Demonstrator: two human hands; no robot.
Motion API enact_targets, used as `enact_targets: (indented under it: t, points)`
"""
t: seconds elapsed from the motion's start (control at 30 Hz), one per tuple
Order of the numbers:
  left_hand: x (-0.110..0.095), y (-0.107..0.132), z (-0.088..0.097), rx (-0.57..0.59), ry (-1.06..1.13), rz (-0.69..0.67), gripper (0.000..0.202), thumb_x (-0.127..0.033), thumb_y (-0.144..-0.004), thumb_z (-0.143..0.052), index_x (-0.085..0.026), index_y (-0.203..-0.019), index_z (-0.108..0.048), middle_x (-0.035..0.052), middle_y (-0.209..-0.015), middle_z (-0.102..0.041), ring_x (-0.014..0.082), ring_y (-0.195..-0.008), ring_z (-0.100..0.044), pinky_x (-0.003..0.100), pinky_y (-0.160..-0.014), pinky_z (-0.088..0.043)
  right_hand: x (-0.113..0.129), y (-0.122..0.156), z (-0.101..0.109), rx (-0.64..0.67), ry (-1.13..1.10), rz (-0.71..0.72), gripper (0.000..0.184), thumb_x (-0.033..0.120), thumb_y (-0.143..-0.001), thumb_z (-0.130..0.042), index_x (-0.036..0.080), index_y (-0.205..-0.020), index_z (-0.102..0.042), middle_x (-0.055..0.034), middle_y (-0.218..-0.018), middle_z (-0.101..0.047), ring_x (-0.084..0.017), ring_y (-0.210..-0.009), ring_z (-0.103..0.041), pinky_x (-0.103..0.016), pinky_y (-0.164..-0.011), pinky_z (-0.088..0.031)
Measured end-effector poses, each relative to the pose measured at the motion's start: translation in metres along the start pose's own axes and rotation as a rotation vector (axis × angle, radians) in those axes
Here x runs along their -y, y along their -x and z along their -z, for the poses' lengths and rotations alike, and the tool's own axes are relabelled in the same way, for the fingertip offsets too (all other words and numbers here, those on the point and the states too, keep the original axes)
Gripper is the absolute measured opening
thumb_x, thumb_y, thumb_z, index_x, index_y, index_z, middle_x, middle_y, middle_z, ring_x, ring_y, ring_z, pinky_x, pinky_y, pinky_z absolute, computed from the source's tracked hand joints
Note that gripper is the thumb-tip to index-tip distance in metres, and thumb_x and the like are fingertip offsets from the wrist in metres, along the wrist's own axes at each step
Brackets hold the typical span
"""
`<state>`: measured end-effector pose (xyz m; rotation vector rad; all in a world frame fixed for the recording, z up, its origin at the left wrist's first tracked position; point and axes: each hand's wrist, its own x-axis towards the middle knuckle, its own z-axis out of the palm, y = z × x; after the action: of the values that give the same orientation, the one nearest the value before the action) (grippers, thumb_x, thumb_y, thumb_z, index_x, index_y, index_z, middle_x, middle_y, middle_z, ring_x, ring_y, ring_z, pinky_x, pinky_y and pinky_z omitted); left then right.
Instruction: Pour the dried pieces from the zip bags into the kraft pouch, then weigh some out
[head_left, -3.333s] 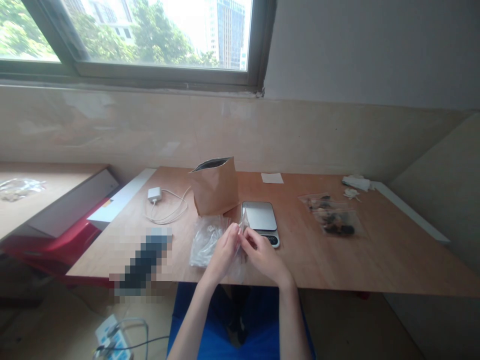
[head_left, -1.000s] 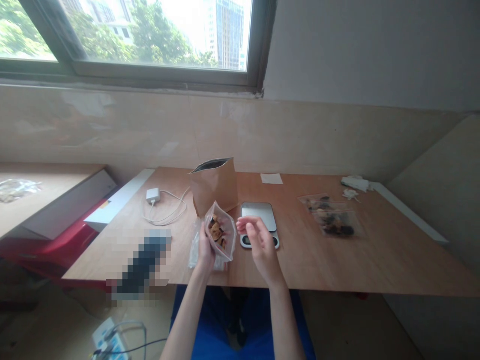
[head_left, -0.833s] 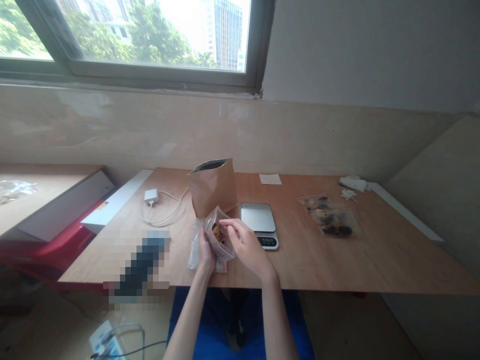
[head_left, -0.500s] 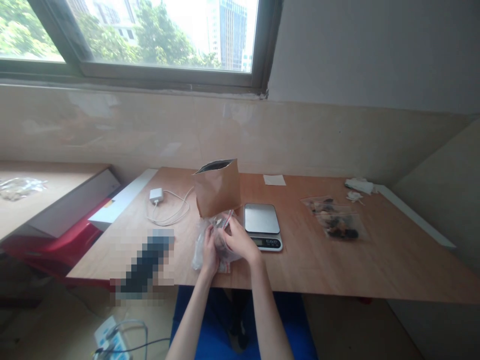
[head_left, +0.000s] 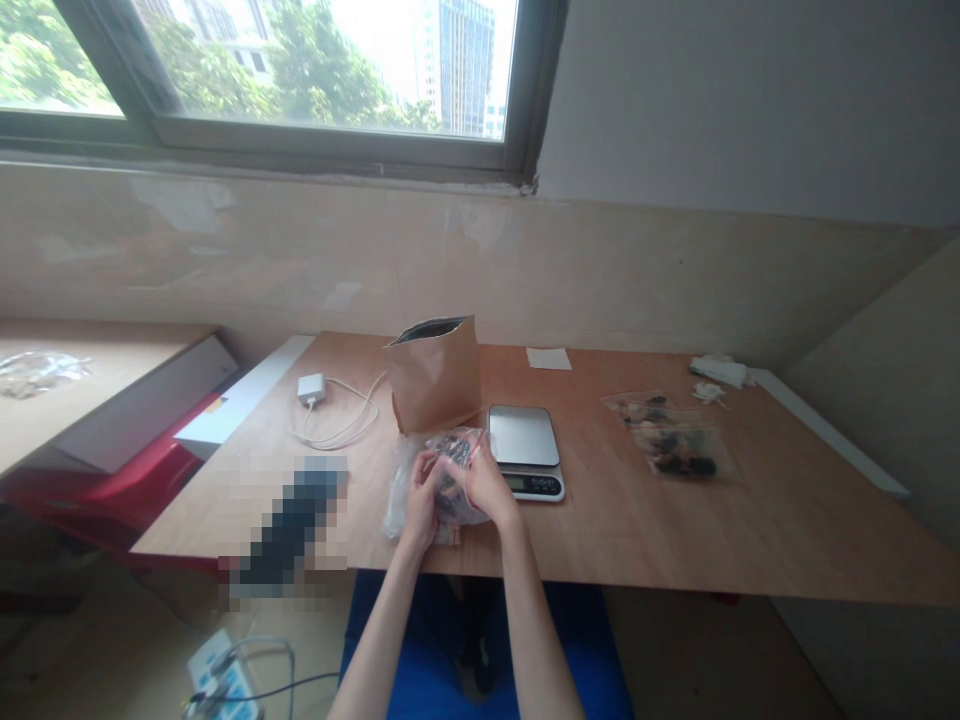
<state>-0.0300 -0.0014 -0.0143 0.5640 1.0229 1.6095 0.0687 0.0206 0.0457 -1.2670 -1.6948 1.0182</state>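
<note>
Both hands are closed on a clear zip bag (head_left: 454,497) of dark dried pieces: the left hand (head_left: 420,497) cups its left side, and the right hand (head_left: 486,483) grips it from the right. The bag sits low over the wooden table (head_left: 637,530), above crumpled clear plastic (head_left: 396,510), just before a brown paper bag (head_left: 435,380) and beside a digital kitchen scale (head_left: 525,450). Another filled zip bag (head_left: 667,445) lies farther right.
</note>
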Motion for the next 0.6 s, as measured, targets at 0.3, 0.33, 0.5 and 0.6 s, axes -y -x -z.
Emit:
enact_targets:
  t: [0.3,0.33,0.5,0.6]
  points:
    - [-0.001,-0.001,-0.003,-0.101,0.019,-0.02,0.023,-0.035,-0.068,-0.067,-0.023,-0.088,-0.063,-0.0001,-0.091,-0.068,0.0161,-0.083,-0.063,0.025,-0.076,-0.048,0.001,0.004,0.003,-0.005,-0.066,-0.049,0.023,0.021,-0.077,-0.054,0.018,-0.1,-0.055,-0.0068,-0.101,-0.063,-0.02,-0.098,-0.06,-0.036,-0.091,-0.045]
    - [-0.001,-0.002,-0.004,-0.104,0.013,-0.018,0.023,-0.035,-0.069,-0.066,-0.023,-0.088,-0.063,0.0006,-0.092,-0.068,0.017,-0.084,-0.063,0.027,-0.077,-0.048,0.002,0.005,0.004,-0.001,-0.078,-0.057,0.022,0.021,-0.077,-0.054,0.019,-0.099,-0.055,-0.0061,-0.099,-0.064,-0.02,-0.095,-0.061,-0.035,-0.089,-0.046]
    - [0.002,-0.004,-0.001,-0.129,-0.041,-0.01,0.021,-0.036,-0.074,-0.059,-0.022,-0.09,-0.062,0.0055,-0.094,-0.068,0.0213,-0.086,-0.063,0.033,-0.079,-0.049,0.007,0.009,0.009,0.014,-0.117,-0.03,0.017,0.024,-0.079,-0.052,0.02,-0.095,-0.056,-0.0042,-0.096,-0.066,-0.019,-0.092,-0.063,-0.035,-0.087,-0.047]
    - [0.005,-0.006,0.001,-0.155,-0.036,-0.012,0.021,-0.035,-0.077,-0.056,-0.023,-0.094,-0.061,0.0068,-0.102,-0.066,0.0217,-0.092,-0.062,0.034,-0.081,-0.049,0.007,0.01,0.011,-0.023,-0.13,-0.003,0.02,0.024,-0.08,-0.052,0.02,-0.098,-0.057,-0.005,-0.103,-0.065,-0.018,-0.098,-0.061,-0.035,-0.09,-0.046]
